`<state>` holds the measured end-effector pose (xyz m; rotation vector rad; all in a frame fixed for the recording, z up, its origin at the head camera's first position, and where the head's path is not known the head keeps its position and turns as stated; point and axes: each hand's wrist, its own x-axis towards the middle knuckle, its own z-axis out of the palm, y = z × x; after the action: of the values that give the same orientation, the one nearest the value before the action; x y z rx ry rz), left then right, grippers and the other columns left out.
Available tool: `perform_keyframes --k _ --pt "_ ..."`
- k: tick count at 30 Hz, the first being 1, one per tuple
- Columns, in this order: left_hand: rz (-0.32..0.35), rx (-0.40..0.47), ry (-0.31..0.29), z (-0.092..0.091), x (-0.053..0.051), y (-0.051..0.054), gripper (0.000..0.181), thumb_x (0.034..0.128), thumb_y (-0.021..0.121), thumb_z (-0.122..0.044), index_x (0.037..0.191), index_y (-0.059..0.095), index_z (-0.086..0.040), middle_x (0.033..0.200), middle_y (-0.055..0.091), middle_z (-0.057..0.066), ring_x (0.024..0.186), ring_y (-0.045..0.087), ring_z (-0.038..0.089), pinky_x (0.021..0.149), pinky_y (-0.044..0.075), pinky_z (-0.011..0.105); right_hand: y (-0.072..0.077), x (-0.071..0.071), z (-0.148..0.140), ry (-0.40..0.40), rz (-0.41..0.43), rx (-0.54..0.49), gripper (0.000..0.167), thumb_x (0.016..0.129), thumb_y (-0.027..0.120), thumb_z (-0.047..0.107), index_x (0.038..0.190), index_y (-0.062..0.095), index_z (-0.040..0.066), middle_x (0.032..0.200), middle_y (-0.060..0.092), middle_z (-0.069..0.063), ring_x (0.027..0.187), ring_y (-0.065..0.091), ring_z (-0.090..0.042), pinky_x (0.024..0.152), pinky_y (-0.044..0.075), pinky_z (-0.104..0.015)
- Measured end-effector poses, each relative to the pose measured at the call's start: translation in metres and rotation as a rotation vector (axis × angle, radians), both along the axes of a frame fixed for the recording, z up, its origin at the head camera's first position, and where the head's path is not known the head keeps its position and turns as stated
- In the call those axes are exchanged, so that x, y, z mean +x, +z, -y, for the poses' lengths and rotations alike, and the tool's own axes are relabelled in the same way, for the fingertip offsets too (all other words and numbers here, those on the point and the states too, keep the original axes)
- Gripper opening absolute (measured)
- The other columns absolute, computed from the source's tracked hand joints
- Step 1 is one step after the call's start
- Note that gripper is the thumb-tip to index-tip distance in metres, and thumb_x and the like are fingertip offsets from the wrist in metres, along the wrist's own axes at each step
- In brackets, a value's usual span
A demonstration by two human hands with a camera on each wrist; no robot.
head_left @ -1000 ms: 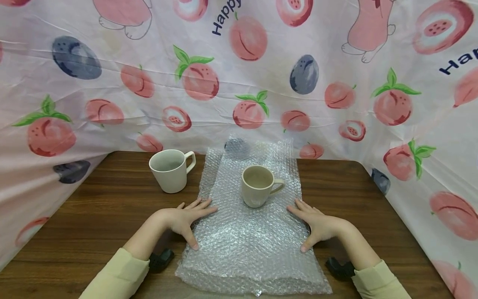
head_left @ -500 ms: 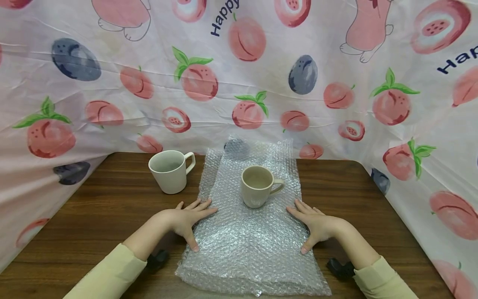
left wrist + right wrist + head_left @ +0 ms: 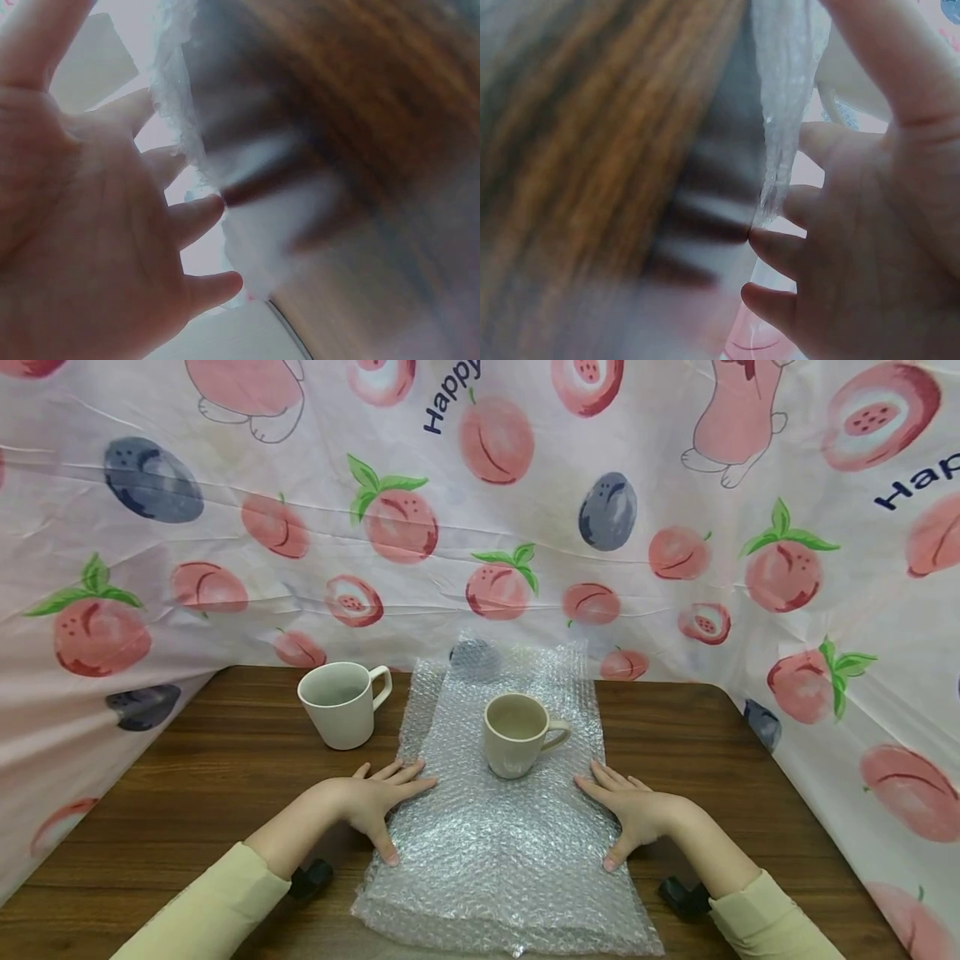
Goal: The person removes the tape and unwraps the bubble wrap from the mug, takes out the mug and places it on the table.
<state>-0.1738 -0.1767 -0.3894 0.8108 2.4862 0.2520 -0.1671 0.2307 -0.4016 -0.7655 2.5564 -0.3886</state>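
Observation:
A sheet of bubble wrap (image 3: 495, 852) lies lengthwise over the middle of the table, its far end against the cloth. On it stands a beige mug (image 3: 513, 743), upright, handle to the right. My left hand (image 3: 371, 806) rests at the wrap's left edge with fingers spread, thumb and fingertips touching it. At the right edge my right hand (image 3: 637, 814) lies the same way, fingers spread. Both wrist views show the palm of the left hand (image 3: 97, 217) and of the right hand (image 3: 870, 217) raised off the surface, holding nothing. A white mug (image 3: 341, 710) stands upright left of the wrap.
The dark wooden table (image 3: 217, 777) extends on both sides of the wrap. A fruit-printed cloth (image 3: 300, 585) hangs behind it and along the sides. Black wrist devices show below each wrist, one under the left (image 3: 311, 878) and one under the right (image 3: 684, 897).
The left forearm and sleeve have shifted slightly left and lower. Both hands stay in place on the wrap, and the mugs have not moved.

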Motion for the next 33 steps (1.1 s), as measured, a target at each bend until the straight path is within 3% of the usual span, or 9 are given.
perform_keyframes --k 8,14,20,26,33 --pt "0.002 0.004 -0.010 -0.004 -0.005 0.009 0.101 0.0722 0.080 -0.047 0.152 0.029 -0.014 0.158 0.010 0.016 0.141 0.002 0.044 0.104 -0.002 0.069 0.001 0.000 0.002 -0.016 0.009 0.007 0.123 0.061 0.085 0.047 0.154 0.015 0.009 0.156 -0.003 -0.024 0.141 0.000 -0.042 0.108 0.005 -0.061" --pt "-0.091 0.071 -0.021 -0.008 -0.011 0.011 0.080 0.0783 0.076 -0.046 0.143 0.045 -0.010 0.149 0.030 0.020 0.138 0.014 0.049 0.102 0.004 0.071 0.002 0.001 0.001 -0.023 0.014 0.002 0.123 0.061 0.086 0.047 0.154 0.015 0.009 0.156 -0.003 -0.023 0.142 -0.001 -0.041 0.109 0.005 -0.061" --pt "-0.188 0.153 0.044 -0.013 -0.021 0.005 0.071 0.0816 0.074 -0.041 0.139 0.050 -0.007 0.140 0.045 0.019 0.133 0.032 0.042 0.100 0.014 0.070 0.001 0.000 0.002 -0.026 0.017 0.015 0.123 0.061 0.086 0.048 0.154 0.015 0.010 0.157 -0.003 -0.022 0.142 0.000 -0.041 0.109 0.006 -0.060" --pt "-0.274 0.335 0.097 -0.022 -0.034 0.000 0.070 0.0839 0.073 -0.032 0.142 0.045 -0.004 0.134 0.053 0.016 0.124 0.047 0.036 0.097 0.031 0.063 0.001 0.001 0.002 -0.032 0.019 0.013 0.123 0.061 0.086 0.047 0.154 0.015 0.010 0.157 -0.002 -0.022 0.142 0.000 -0.040 0.109 0.007 -0.061" --pt "-0.244 0.596 0.199 -0.039 -0.042 0.000 0.078 0.0833 0.075 -0.029 0.147 0.036 -0.006 0.136 0.049 0.019 0.123 0.047 0.038 0.096 0.040 0.054 0.001 0.000 0.002 -0.027 0.006 0.027 0.123 0.061 0.086 0.048 0.154 0.016 0.010 0.157 -0.001 -0.023 0.142 0.001 -0.041 0.108 0.006 -0.061"
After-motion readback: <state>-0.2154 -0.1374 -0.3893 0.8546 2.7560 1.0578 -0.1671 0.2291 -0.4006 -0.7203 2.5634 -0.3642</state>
